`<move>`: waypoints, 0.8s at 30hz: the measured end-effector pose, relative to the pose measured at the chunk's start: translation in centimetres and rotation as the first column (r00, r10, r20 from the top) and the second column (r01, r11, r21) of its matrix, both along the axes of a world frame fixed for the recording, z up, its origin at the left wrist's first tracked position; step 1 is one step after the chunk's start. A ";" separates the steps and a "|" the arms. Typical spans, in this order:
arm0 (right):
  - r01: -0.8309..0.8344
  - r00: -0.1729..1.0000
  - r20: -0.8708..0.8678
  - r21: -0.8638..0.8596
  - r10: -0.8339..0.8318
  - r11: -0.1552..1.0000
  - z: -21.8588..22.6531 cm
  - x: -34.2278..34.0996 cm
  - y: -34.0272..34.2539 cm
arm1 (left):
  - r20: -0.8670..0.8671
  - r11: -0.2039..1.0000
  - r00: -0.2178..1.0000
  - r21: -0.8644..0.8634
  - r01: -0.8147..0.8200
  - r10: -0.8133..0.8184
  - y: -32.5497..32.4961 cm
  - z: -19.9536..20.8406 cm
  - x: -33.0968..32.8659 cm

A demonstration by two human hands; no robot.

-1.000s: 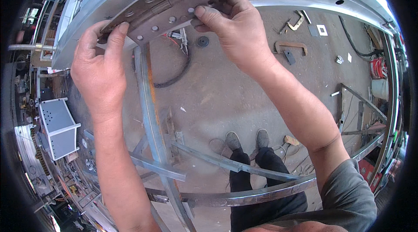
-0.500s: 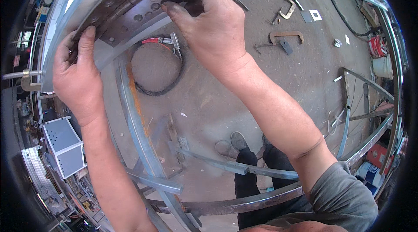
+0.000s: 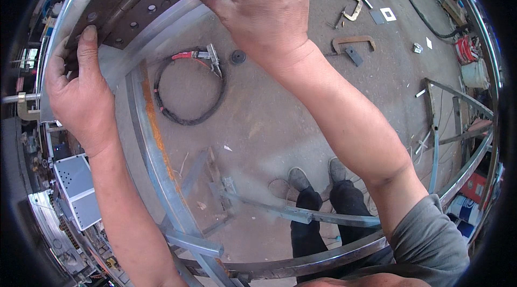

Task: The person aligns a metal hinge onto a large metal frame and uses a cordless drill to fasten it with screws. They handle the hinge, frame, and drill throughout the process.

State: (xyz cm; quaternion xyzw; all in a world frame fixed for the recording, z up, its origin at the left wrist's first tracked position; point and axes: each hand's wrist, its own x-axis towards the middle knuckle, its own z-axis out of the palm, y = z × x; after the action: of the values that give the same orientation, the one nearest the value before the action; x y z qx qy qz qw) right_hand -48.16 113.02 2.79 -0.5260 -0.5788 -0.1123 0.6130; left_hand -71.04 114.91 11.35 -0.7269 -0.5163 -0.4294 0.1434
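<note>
Brown in tone: note steel hinge (image 3: 139, 2) between ten and eleven o'clock, farther out than half a second ago; suggests continued two-handed handling. Lies at two o'clock from thumb of left hand (image 3: 81, 93), nine from that of right hand (image 3: 269, 12); appears pinched by both, with right fingertips partly hidden.

1. Long dark-brown steel hinge with round holes (image 3: 141, 4): now nearer the view's upper left corner, slanting more steeply than a second ago.
2. Bare left hand (image 3: 83, 98): farther left and lower in view.
3. Bare right hand (image 3: 269, 18): higher, now cut by the upper edge.
4. Coiled black cable (image 3: 186, 121): formerly part-hidden, loop now exposed.
5. Round black disc (image 3: 238, 56): visible again beside right wrist.
</note>
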 end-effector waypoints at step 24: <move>0.124 0.992 0.032 0.020 -0.124 0.992 -0.5 -1.3 0.4 | 0.069 0.997 0.995 0.022 0.070 -0.071 0.3 -0.2 -0.3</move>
State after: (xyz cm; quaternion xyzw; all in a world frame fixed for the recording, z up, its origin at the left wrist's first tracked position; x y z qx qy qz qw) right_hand -49.49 113.40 2.33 -0.5534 -0.5542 -0.1640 0.5997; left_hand -71.38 115.18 11.15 -0.7278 -0.4906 -0.4646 0.1172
